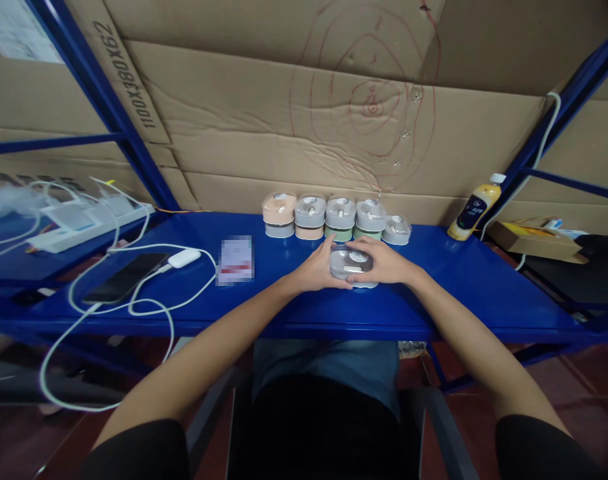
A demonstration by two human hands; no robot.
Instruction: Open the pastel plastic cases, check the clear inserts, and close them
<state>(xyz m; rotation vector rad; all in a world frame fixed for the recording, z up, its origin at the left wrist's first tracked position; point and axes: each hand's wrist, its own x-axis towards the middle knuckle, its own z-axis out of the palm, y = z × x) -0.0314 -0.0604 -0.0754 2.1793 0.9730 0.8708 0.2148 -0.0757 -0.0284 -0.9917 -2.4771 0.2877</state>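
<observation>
A small grey rounded box point(343, 261) with a clear-looking lid, a round sticker and a pale bar on its top sits low over the blue table, between both hands. My left hand point(311, 269) wraps its left side, thumb toward the back. From the other side my right hand point(388, 260) grips it, with fingers along the right and front edges. Whether its base touches the table cannot be made out. Just behind stand similar boxes in stacks of two: a peach box point(279, 209) over grey, a grey box point(310, 211) over peach, and grey over green. One grey box point(397, 230) stands singly at the row's right end.
On the blue table point(284, 310), a blurred-out card point(235, 260) lies left of my hands. Farther left are a black phone point(127, 277), a white adapter point(184, 257) and looping white cables. A juice bottle point(475, 208) stands at back right, near an open carton point(534, 241). Cardboard point(234, 133) walls the back.
</observation>
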